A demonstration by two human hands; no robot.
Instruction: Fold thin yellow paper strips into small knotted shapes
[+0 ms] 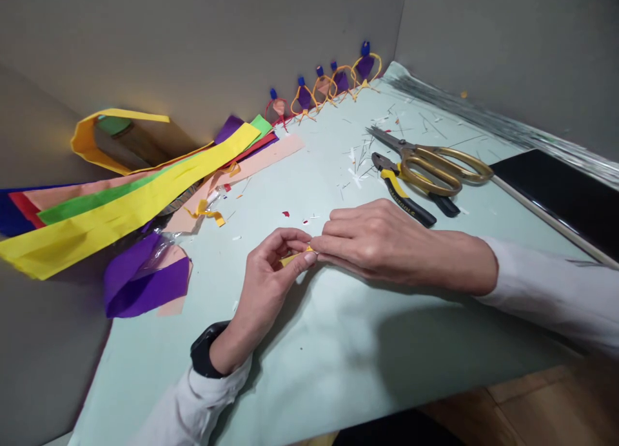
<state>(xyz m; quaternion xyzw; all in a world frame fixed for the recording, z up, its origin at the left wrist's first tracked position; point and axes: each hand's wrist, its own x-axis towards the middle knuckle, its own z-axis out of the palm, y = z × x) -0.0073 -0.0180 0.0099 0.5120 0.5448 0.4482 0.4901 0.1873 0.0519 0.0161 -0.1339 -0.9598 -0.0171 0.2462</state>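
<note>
**A small yellow strip pinched between your two hands**

Your left hand point(268, 272) and your right hand point(372, 240) meet at the middle of the pale green table point(338, 362), just above its surface. Between them you hold a small yellow paper strip point(293, 258). It is narrow and short, bright yellow, and mostly hidden by your fingers; only a thin sliver shows under your left thumb. Your left thumb and forefinger are closed narrowly on it. The fingers of your right hand lie flat and close together, their tips touching the same piece at its right end. Whether the strip is folded or rolled you cannot tell from here.

A black watch point(206, 350) sits on your left wrist, and both arms wear white sleeves.

Beyond your right hand lie gold-handled scissors point(435, 162), touching yellow-and-black pliers point(403, 191) just beside them, with tiny paper and wire scraps scattered around. To your left, long paper bands point(120, 204) in yellow, green, pink and red stretch across the table's edge, and a purple sheet point(145, 281) lies near them. Along the back wall stands a row of small figures point(322, 88) made of purple paper and yellow loops with blue tops. A dark flat panel point(565, 194) rests at the right.
</note>
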